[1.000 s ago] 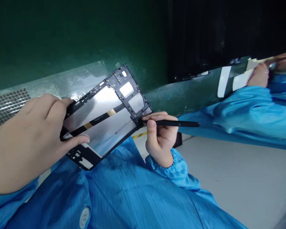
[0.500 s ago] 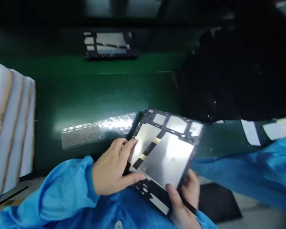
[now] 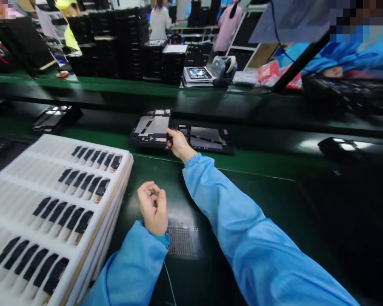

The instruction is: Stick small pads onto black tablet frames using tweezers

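My right hand (image 3: 178, 144) reaches far forward in a blue sleeve to the conveyor belt (image 3: 274, 142). Its fingers grip the right edge of a black tablet frame (image 3: 150, 128), which has silver panels and lies flat on the belt. A second tablet frame (image 3: 208, 138) lies just right of that hand. My left hand (image 3: 153, 206) rests on the green bench (image 3: 242, 187) close to me. Its fingers are curled shut, with a small dark spot between them that I cannot make out.
A stack of white trays (image 3: 25, 212) holding rows of black strips fills the near left. A perforated pad (image 3: 181, 240) lies by my left wrist. More devices sit on the belt at the left (image 3: 55, 117) and right (image 3: 344, 146). Black tray stacks (image 3: 115, 40) and people stand behind.
The tablet frame has gone from both hands in my lap out onto the belt, carried by my right hand. My left hand let go and curled shut on the bench. The view rose.
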Demonstrator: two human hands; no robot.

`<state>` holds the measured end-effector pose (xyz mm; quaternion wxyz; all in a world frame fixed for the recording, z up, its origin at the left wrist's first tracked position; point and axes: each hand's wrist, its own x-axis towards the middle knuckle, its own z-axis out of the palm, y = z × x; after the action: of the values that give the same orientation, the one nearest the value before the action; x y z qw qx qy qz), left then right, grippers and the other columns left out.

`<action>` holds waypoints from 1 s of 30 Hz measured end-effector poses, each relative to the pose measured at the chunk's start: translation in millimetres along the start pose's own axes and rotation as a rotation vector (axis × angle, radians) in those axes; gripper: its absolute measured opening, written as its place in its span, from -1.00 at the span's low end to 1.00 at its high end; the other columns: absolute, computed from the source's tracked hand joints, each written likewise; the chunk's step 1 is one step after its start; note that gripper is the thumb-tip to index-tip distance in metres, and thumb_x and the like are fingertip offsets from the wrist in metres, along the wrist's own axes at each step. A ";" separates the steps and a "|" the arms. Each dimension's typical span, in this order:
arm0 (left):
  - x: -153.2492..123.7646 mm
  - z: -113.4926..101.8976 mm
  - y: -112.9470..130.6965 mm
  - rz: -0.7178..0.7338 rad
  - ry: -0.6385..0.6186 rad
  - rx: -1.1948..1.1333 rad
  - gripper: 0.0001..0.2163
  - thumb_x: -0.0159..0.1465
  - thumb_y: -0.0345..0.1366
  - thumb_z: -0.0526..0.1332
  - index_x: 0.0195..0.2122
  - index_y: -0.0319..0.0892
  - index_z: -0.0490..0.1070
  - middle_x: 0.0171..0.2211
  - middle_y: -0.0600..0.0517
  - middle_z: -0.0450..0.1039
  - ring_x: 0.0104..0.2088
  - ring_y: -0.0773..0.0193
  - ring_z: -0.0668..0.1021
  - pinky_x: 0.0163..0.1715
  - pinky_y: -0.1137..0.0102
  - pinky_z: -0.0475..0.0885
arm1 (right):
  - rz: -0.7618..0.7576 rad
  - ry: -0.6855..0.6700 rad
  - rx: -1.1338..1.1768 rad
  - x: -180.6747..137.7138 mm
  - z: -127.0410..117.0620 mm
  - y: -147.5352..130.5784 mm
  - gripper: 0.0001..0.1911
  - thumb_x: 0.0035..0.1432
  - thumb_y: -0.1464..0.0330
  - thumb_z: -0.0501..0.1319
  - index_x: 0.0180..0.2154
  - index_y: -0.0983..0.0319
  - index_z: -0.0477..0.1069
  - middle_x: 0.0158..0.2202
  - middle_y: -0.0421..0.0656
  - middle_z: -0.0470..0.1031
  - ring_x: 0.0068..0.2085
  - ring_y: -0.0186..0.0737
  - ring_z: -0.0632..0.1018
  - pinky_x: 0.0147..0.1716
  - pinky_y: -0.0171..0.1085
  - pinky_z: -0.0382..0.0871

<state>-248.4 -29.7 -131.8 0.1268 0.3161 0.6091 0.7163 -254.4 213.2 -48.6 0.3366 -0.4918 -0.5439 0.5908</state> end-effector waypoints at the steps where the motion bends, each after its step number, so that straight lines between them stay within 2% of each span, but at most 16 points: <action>1: -4.2 0.6 0.7 -0.026 -0.015 -0.014 -0.58 0.50 -0.02 0.35 0.21 -0.20 0.49 0.10 -0.11 0.57 0.01 0.17 0.65 0.04 0.18 0.70 | 0.027 -0.017 -0.052 10.8 0.4 -1.8 -0.65 0.52 0.12 0.33 0.08 0.27 0.55 -0.07 -0.12 0.66 -0.19 -0.25 0.68 -0.20 -0.21 0.69; 3: -10.8 1.4 2.4 -0.083 -0.042 -0.045 -0.59 0.50 -0.02 0.34 0.21 -0.19 0.50 0.11 -0.11 0.57 0.03 0.17 0.64 0.06 0.17 0.70 | 0.066 -0.001 -0.163 23.8 -22.7 -3.0 -0.62 0.51 0.13 0.35 0.14 0.26 0.55 0.05 -0.07 0.66 -0.06 -0.18 0.71 -0.07 -0.11 0.72; 8: -21.2 2.0 6.6 -0.261 -0.169 -0.124 -0.59 0.49 -0.02 0.35 0.21 -0.19 0.50 0.13 -0.12 0.56 0.04 0.16 0.64 0.07 0.16 0.69 | 0.178 0.263 -0.428 15.6 -144.6 -6.7 -0.53 0.46 0.20 0.41 0.27 0.24 0.50 0.32 0.04 0.54 0.24 0.04 0.63 0.22 0.10 0.64; 10: -23.6 3.3 9.6 -0.351 -0.234 -0.145 -0.60 0.49 -0.04 0.35 0.20 -0.19 0.51 0.14 -0.12 0.56 0.06 0.15 0.64 0.10 0.15 0.69 | 0.259 0.318 -0.471 6.6 -175.8 -7.5 -0.50 0.45 0.19 0.42 0.28 0.26 0.50 0.32 0.06 0.53 0.24 0.05 0.64 0.22 0.11 0.64; 12: -23.1 9.3 14.0 -0.468 -0.300 -0.162 -0.60 0.49 -0.04 0.35 0.21 -0.19 0.51 0.16 -0.12 0.56 0.08 0.14 0.64 0.12 0.13 0.69 | 0.328 0.306 -0.471 -1.8 -185.2 -5.8 -0.53 0.45 0.17 0.42 0.25 0.26 0.51 0.26 0.03 0.57 0.18 0.00 0.66 0.17 0.07 0.67; 15: -14.1 33.8 22.8 -0.680 -0.404 -0.195 -0.57 0.49 -0.02 0.35 0.23 -0.20 0.50 0.16 -0.13 0.56 0.09 0.13 0.64 0.12 0.11 0.69 | 0.349 0.220 -0.406 -30.2 -172.3 3.7 -0.62 0.49 0.15 0.38 0.14 0.26 0.53 0.06 -0.07 0.63 -0.06 -0.18 0.68 -0.07 -0.12 0.69; 17: -3.8 59.2 29.2 -0.790 -0.461 -0.223 -0.55 0.50 -0.01 0.34 0.24 -0.20 0.49 0.16 -0.14 0.56 0.09 0.12 0.65 0.13 0.10 0.69 | 0.323 0.131 -0.341 -74.0 -163.4 15.4 -0.65 0.46 0.10 0.38 -0.06 0.28 0.54 -0.25 -0.20 0.56 -0.35 -0.34 0.53 -0.34 -0.30 0.53; 18: 1.2 72.2 32.1 -0.820 -0.479 -0.233 -0.55 0.50 0.00 0.34 0.25 -0.20 0.49 0.17 -0.14 0.56 0.11 0.11 0.65 0.14 0.09 0.69 | 0.310 0.080 -0.309 -104.9 -163.6 22.7 -0.61 0.41 0.06 0.41 -0.20 0.28 0.51 -0.40 -0.27 0.43 -0.46 -0.39 0.39 -0.44 -0.33 0.38; 19: 5.0 83.9 34.9 -0.834 -0.487 -0.235 -0.54 0.50 0.00 0.34 0.26 -0.20 0.49 0.19 -0.15 0.55 0.12 0.10 0.64 0.16 0.08 0.68 | 0.293 0.023 -0.279 -140.6 -168.1 30.5 -0.54 0.33 0.01 0.45 -0.32 0.25 0.46 -0.51 -0.33 0.29 -0.52 -0.42 0.26 -0.50 -0.33 0.24; 20: 6.9 93.0 37.5 -0.838 -0.484 -0.222 -0.54 0.50 0.00 0.34 0.27 -0.19 0.48 0.20 -0.15 0.55 0.14 0.09 0.64 0.17 0.07 0.68 | 0.282 -0.039 -0.253 -179.8 -177.2 38.6 -0.46 0.21 -0.07 0.50 -0.41 0.22 0.42 -0.56 -0.34 0.21 -0.52 -0.40 0.22 -0.50 -0.31 0.18; 22: 2.4 100.0 42.9 -0.819 -0.468 -0.166 -0.53 0.49 -0.01 0.35 0.29 -0.19 0.47 0.24 -0.16 0.53 0.17 0.07 0.62 0.20 0.04 0.66 | 0.289 -0.147 -0.217 -260.6 -207.1 54.4 -0.33 -0.03 -0.25 0.53 -0.50 0.21 0.45 -0.55 -0.22 0.32 -0.47 -0.27 0.35 -0.42 -0.21 0.32; 23: -4.1 96.9 46.1 -0.804 -0.470 -0.128 -0.53 0.49 -0.02 0.35 0.29 -0.18 0.46 0.25 -0.16 0.52 0.19 0.06 0.62 0.22 0.03 0.66 | 0.284 -0.167 -0.197 -298.2 -225.6 61.4 -0.31 0.00 -0.30 0.46 -0.51 0.19 0.48 -0.46 -0.11 0.44 -0.36 -0.13 0.48 -0.30 -0.12 0.45; 24: -12.8 89.8 49.9 -0.790 -0.492 -0.092 -0.53 0.49 -0.02 0.35 0.29 -0.18 0.46 0.25 -0.16 0.51 0.19 0.05 0.61 0.22 0.03 0.65 | 0.260 -0.147 -0.181 -331.5 -244.6 67.4 -0.31 0.10 -0.32 0.37 -0.54 0.17 0.54 -0.36 0.00 0.54 -0.23 0.03 0.57 -0.18 -0.01 0.52; 26: -33.7 66.6 59.7 -0.771 -0.616 -0.038 -0.55 0.50 -0.01 0.34 0.26 -0.19 0.48 0.22 -0.15 0.53 0.16 0.08 0.62 0.20 0.05 0.66 | 0.297 0.076 -0.177 -381.3 -278.4 75.8 -0.34 0.13 -0.34 0.29 -0.57 0.07 0.61 -0.38 0.05 0.56 -0.25 0.17 0.58 -0.23 0.12 0.52; 28: -54.2 40.1 71.0 -0.774 -0.843 -0.018 -0.59 0.50 -0.02 0.35 0.19 -0.21 0.52 0.11 -0.11 0.58 0.06 0.14 0.65 0.13 0.12 0.68 | 0.294 0.312 -0.146 -406.0 -300.1 78.9 -0.43 0.14 -0.31 0.25 -0.57 -0.06 0.64 -0.58 0.01 0.37 -0.42 0.15 0.48 -0.41 0.14 0.42; 30: -71.5 18.8 80.7 -0.781 -1.093 -0.004 -0.67 0.45 -0.10 0.40 0.08 -0.23 0.56 -0.04 -0.06 0.64 -0.05 0.20 0.67 0.03 0.21 0.69 | 0.204 0.392 -0.113 -408.4 -306.7 77.6 -0.54 0.14 -0.25 0.30 -0.51 -0.12 0.68 -0.68 -0.05 0.19 -0.54 0.04 0.37 -0.54 0.08 0.31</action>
<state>-165.6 -73.5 -75.2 0.6673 0.3894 0.5256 0.3561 165.0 -86.3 -13.3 0.3463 -0.6675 -0.4480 0.4836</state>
